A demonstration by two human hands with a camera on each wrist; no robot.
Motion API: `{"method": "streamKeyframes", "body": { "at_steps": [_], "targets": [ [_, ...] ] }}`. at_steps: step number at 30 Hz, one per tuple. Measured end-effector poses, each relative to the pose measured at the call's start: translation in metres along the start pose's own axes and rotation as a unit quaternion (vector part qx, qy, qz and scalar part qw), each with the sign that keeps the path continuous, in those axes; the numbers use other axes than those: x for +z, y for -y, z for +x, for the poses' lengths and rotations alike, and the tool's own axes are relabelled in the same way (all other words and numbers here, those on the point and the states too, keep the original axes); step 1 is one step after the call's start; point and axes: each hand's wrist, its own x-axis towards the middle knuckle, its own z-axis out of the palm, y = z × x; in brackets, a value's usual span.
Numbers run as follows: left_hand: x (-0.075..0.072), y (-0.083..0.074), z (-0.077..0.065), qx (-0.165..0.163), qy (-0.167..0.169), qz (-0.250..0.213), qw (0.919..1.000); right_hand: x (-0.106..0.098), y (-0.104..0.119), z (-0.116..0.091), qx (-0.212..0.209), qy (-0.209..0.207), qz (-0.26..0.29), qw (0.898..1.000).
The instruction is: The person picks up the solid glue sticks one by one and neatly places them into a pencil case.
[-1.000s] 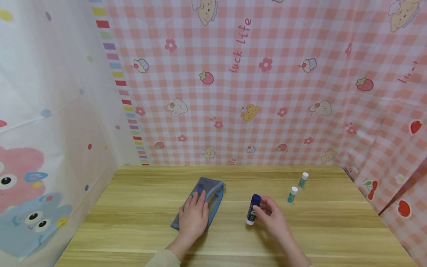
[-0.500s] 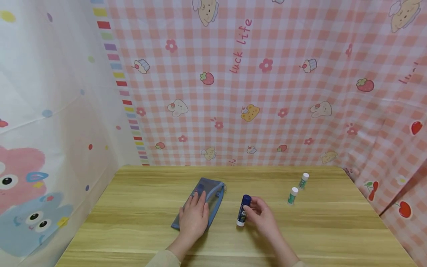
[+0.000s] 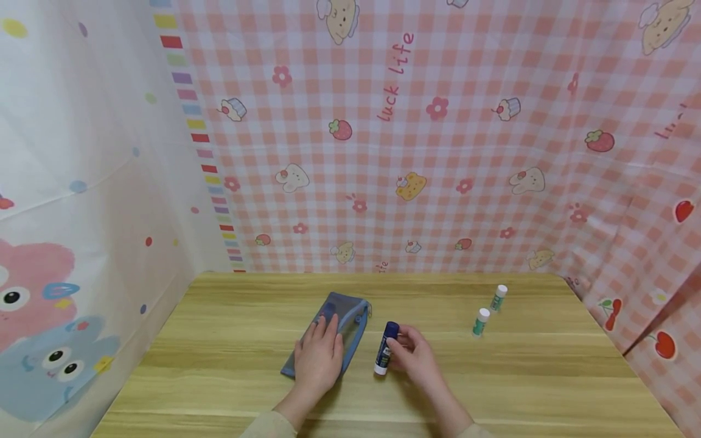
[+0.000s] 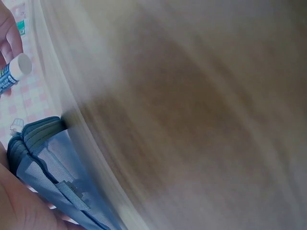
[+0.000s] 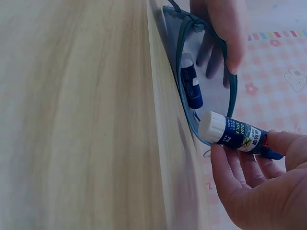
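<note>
In the head view my left hand (image 3: 319, 362) rests on a blue-edged mesh zip pouch (image 3: 350, 353), its fingers extended over the top. The pouch's mouth gapes toward the right; in the right wrist view the rim (image 5: 233, 103) is spread, with a dark blue glue stick (image 5: 193, 86) lying inside. My right hand (image 3: 413, 356) holds another glue stick (image 3: 385, 350) between thumb and fingers. It has a navy body with a white end and leans beside the pouch's mouth, apart from it in the head view. The white end (image 5: 212, 127) points down toward the table.
Two smaller glue sticks with white caps and green labels stand at the right: a nearer green one (image 3: 480, 323) and a farther green one (image 3: 499, 298). A wooden table (image 3: 230, 316) lies beneath everything. Patterned cloth (image 3: 361, 158) hangs behind and at both sides.
My right hand has carried the navy glue stick leftward, closer to the pouch. The left hand and pouch have stayed in place, as have the two green glue sticks.
</note>
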Motion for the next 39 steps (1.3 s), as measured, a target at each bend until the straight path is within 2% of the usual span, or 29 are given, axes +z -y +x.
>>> {"method": "streamKeyframes", "body": {
  "at_steps": [3,7,10,17,30,39],
  "targets": [
    [0.001,0.001,0.0,-0.002,0.001,0.001,1.0,0.006,0.002,0.001,0.0,0.009,0.014,1.0],
    [0.001,0.002,0.0,-0.002,0.0,0.004,1.0,0.012,-0.002,0.003,-0.03,0.023,0.034,0.999],
    [0.001,0.002,0.0,0.0,0.0,0.005,1.0,0.017,-0.009,0.006,-0.035,0.028,0.05,0.998],
    [0.002,0.003,0.0,0.006,-0.002,0.006,1.0,0.032,-0.006,0.01,0.017,0.016,0.063,0.998],
    [0.003,0.002,0.001,0.004,-0.003,0.009,0.9999,0.046,-0.008,0.022,0.057,-0.008,0.077,0.995],
    [0.002,0.002,0.001,0.005,-0.004,0.011,0.9999,0.051,-0.008,0.031,0.093,-0.014,0.064,0.994]
  ]
}}
